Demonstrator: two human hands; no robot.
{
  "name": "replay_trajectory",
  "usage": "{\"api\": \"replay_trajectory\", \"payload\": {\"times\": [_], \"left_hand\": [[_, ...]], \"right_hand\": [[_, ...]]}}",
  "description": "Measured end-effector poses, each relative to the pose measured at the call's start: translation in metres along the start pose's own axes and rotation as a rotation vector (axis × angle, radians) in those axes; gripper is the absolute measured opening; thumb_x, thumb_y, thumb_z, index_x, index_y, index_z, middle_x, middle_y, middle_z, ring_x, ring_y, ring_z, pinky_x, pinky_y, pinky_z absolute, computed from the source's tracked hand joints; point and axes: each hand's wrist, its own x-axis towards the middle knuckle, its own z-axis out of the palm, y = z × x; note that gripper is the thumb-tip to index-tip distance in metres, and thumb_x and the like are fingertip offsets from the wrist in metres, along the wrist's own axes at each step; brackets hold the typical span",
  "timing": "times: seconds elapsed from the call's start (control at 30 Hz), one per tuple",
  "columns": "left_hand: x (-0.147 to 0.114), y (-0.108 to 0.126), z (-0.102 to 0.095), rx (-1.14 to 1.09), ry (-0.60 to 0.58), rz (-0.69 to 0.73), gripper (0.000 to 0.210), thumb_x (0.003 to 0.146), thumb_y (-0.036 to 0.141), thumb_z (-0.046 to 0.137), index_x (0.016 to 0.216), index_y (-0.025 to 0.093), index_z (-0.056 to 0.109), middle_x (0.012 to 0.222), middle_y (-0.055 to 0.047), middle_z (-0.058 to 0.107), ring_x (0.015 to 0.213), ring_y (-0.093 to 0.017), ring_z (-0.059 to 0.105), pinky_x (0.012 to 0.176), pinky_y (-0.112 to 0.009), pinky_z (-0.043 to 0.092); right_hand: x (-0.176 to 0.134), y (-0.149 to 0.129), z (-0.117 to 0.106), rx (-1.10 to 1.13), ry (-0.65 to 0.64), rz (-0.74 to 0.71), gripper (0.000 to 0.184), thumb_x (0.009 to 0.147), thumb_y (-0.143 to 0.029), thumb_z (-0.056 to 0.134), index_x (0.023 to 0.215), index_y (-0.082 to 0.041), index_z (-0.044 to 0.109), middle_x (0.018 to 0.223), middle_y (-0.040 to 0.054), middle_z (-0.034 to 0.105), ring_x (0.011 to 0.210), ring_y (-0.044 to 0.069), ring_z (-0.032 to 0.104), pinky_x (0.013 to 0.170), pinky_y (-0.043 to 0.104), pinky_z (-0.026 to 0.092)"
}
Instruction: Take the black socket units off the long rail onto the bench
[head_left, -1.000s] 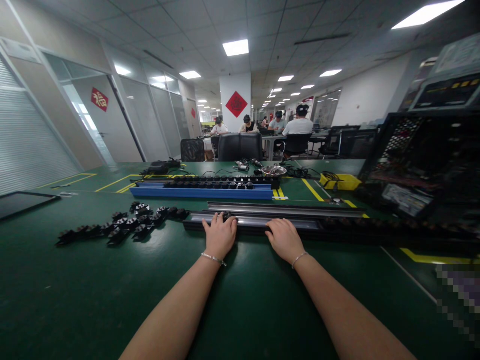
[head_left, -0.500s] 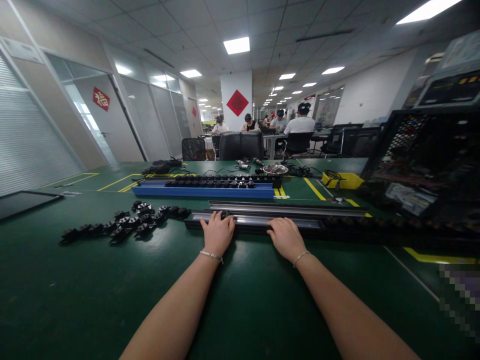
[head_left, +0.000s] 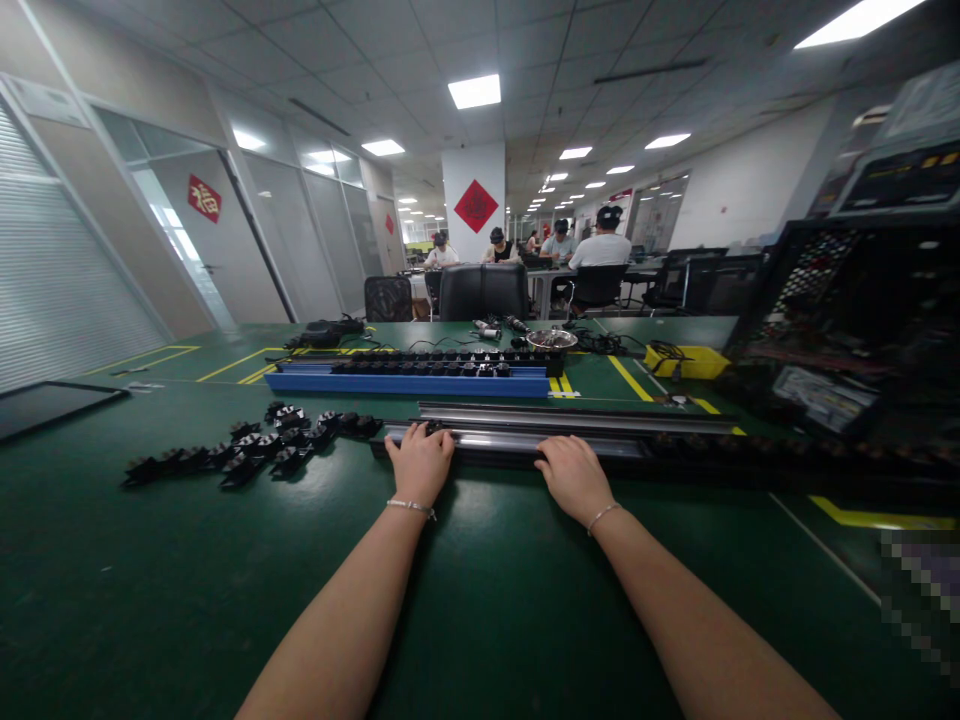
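A long black metal rail with a shiny grey channel [head_left: 495, 441] lies crosswise on the green table. My left hand [head_left: 418, 466] is over its left end, fingers curled and closed around a small black part [head_left: 433, 427] at the channel, mostly covered by the hand. My right hand [head_left: 576, 478] is closed over the rail's front edge near its middle, with fingertips hidden behind it. Several loose black clip-like parts [head_left: 255, 447] lie left of the rail. Similar dark parts [head_left: 720, 448] line the rail's right portion.
A second rail [head_left: 585, 417] lies just behind. Farther back are a blue rail [head_left: 405, 384] carrying black parts, a metal dish [head_left: 552, 341] and a yellow tray [head_left: 686, 361]. An open computer case [head_left: 832, 290] stands at right. A flat black panel [head_left: 52, 407] lies at left. Several people sit beyond.
My left hand has slid a little to the left along the rail, with the small black part at its fingers. My right hand has stayed in place.
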Motion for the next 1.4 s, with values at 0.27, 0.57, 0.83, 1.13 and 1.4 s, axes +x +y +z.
{"api": "replay_trajectory", "payload": {"times": [0.27, 0.57, 0.83, 1.13, 1.4], "left_hand": [[0.007, -0.014, -0.007, -0.009, -0.018, -0.111, 0.035, 0.088, 0.033, 0.037, 0.098, 0.032, 0.07, 0.122, -0.008, 0.06, 0.118, -0.025, 0.048, 0.101, -0.057, 0.024], [0.012, -0.029, -0.003, -0.002, 0.023, -0.179, 0.038, 0.087, 0.034, 0.035, 0.096, 0.03, 0.072, 0.119, -0.007, 0.062, 0.113, -0.024, 0.051, 0.1, -0.05, 0.03], [0.017, -0.041, -0.003, 0.032, 0.022, -0.202, 0.037, 0.086, 0.034, 0.037, 0.097, 0.029, 0.072, 0.114, -0.007, 0.064, 0.109, -0.024, 0.054, 0.092, -0.038, 0.038], [0.021, -0.054, 0.006, 0.066, 0.067, -0.191, 0.038, 0.086, 0.032, 0.038, 0.095, 0.024, 0.074, 0.109, -0.009, 0.066, 0.103, -0.024, 0.056, 0.087, -0.034, 0.041], [0.023, -0.059, 0.007, 0.016, 0.063, -0.219, 0.037, 0.085, 0.031, 0.038, 0.095, 0.025, 0.074, 0.109, -0.008, 0.066, 0.104, -0.024, 0.055, 0.088, -0.033, 0.041]], "right_hand": [[0.0, 0.001, 0.001, -0.013, 0.014, 0.017, 0.009, 0.082, -0.025, 0.052, 0.084, -0.02, 0.059, 0.093, 0.0058, 0.066, 0.092, 0.019, 0.057, 0.095, 0.038, 0.031], [0.0, 0.001, 0.0, -0.007, 0.009, 0.024, 0.01, 0.081, -0.025, 0.052, 0.086, -0.02, 0.059, 0.094, 0.0056, 0.066, 0.093, 0.019, 0.057, 0.097, 0.037, 0.031], [0.0, 0.0, -0.001, -0.003, -0.003, 0.034, 0.011, 0.082, -0.025, 0.051, 0.087, -0.02, 0.059, 0.094, 0.0057, 0.066, 0.093, 0.018, 0.056, 0.096, 0.036, 0.03], [0.0, 0.001, -0.001, -0.015, 0.021, 0.013, 0.009, 0.081, -0.025, 0.054, 0.085, -0.019, 0.06, 0.094, 0.006, 0.066, 0.092, 0.019, 0.057, 0.095, 0.036, 0.032], [-0.001, 0.001, -0.001, -0.002, 0.025, 0.022, 0.009, 0.081, -0.025, 0.053, 0.085, -0.02, 0.059, 0.094, 0.0056, 0.066, 0.092, 0.019, 0.057, 0.095, 0.036, 0.032]]}}
